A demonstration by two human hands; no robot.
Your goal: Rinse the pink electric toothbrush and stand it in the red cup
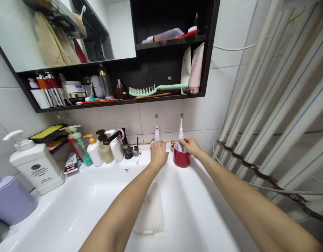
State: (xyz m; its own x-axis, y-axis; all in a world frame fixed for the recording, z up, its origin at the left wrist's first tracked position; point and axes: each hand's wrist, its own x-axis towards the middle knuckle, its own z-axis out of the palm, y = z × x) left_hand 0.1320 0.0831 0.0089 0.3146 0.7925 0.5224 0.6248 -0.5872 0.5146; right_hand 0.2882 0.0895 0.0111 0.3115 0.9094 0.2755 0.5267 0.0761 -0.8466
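Note:
Both my arms reach over a white sink [103,196] to its back rim. My left hand [158,154] is closed over a cup that it almost wholly hides; a pink electric toothbrush [156,133] stands up out of that cup. My right hand [190,146] grips the body of a second pink electric toothbrush [180,131] that stands in a red cup [181,159]. The two cups stand side by side against the tiled wall.
A black tap [116,138] and several pump bottles [94,150] line the rim to the left, with a large white pump bottle [35,164] and a purple container [10,201] nearer me. A dark shelf [119,101] above holds a green comb and jars. A striped curtain [282,105] hangs right.

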